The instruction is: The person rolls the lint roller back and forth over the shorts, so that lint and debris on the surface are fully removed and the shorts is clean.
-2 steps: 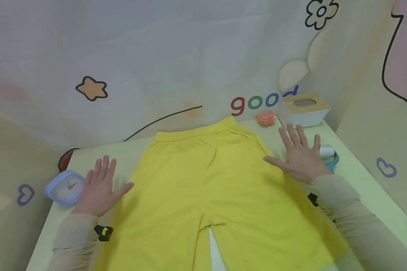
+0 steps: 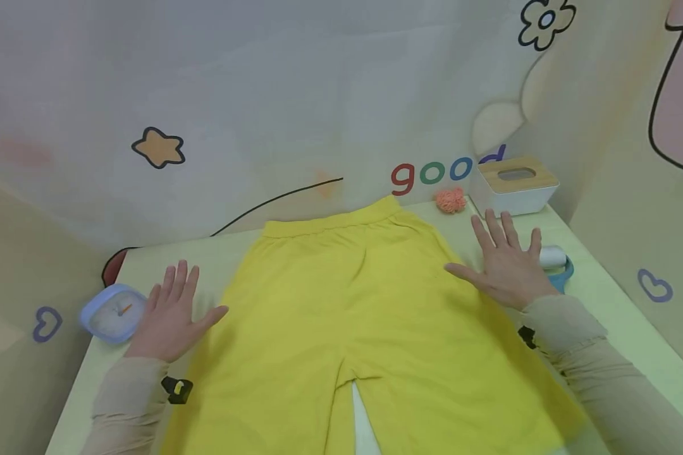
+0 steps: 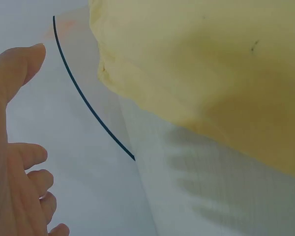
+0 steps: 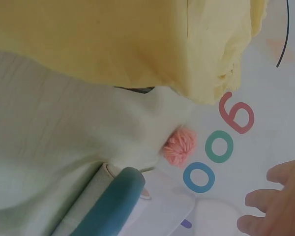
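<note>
Yellow pants (image 2: 319, 303) lie spread on the table, waistband (image 2: 332, 222) toward the back wall and legs toward me. My left hand (image 2: 167, 316) is held above the table by their left edge, fingers straight and thumb spread, holding nothing. Past the right edge, my right hand (image 2: 506, 268) hovers palm down with fingers spread, also holding nothing. In the left wrist view, the hand's shadow falls on the table beside the pants (image 3: 211, 64). A lint roller with a white roll (image 2: 553, 256) and teal handle (image 4: 110, 204) lies beside my right hand, partly hidden by it in the head view.
A pale blue clock (image 2: 112, 314) is at the left table edge, near my left hand. A white tissue box with a wooden lid (image 2: 515, 189) stands at the back right, next to a pink yarn ball (image 2: 451, 200). Printed cloth walls (image 2: 296, 114) enclose the table.
The head view has shifted very slightly, so everything appears a little farther right. Both hands keep their pose, and the pants lie as before.
</note>
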A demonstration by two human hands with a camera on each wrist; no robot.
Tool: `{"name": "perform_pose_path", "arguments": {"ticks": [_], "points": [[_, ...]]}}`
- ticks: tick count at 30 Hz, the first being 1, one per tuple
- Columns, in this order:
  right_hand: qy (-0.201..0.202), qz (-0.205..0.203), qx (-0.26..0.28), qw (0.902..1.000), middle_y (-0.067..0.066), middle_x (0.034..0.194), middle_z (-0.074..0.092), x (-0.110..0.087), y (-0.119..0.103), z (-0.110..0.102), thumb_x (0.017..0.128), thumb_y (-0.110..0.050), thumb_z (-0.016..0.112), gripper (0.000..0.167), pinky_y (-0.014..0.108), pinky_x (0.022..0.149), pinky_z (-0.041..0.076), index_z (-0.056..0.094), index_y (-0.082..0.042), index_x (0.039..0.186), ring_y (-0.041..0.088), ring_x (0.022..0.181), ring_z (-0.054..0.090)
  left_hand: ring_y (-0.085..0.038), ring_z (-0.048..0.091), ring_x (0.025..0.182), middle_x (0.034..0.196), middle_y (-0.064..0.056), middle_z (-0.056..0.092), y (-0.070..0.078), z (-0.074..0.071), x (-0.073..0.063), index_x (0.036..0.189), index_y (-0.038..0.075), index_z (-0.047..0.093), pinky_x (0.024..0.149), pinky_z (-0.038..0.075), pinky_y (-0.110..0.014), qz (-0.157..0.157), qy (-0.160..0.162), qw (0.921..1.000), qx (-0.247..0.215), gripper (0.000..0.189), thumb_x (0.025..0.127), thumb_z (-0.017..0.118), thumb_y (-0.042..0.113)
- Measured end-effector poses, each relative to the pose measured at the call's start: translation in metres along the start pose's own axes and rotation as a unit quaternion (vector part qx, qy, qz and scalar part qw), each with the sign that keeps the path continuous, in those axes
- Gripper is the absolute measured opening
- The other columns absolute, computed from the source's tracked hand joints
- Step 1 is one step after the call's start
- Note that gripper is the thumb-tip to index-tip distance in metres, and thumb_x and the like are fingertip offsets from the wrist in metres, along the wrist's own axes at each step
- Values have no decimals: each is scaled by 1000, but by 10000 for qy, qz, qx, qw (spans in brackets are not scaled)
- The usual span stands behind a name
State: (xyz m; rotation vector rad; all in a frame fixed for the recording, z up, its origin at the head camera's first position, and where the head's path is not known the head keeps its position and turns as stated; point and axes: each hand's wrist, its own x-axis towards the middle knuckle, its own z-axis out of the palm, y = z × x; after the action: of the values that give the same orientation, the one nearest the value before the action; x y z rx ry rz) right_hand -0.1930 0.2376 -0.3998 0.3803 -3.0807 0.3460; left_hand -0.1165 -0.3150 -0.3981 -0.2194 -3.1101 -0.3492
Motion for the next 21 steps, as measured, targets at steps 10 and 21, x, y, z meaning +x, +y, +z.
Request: {"name": "perform_pose_path", "arguments": {"ticks": [10,21], "points": [[178,536,375,9977,34,155,1,-27,25,-3,93,-65,46,98,78,97,-2,3,-2,155,56,139,1,-37,-10,146,161,-19,-8,11,9,-22,155,3,0,112,3,-62,-77,-156,9988,-458,96,94,48,60],[-392,1232,751,9888,53,118,21,-87,68,25,95,-58,48,103,71,64,32,0,17,146,70,103,25,-60,6,137,152,-40,7,41,57,-122,148,-13,17,102,15,-73,-1219,-904,9730,-1736,102,87,65,54]]}}
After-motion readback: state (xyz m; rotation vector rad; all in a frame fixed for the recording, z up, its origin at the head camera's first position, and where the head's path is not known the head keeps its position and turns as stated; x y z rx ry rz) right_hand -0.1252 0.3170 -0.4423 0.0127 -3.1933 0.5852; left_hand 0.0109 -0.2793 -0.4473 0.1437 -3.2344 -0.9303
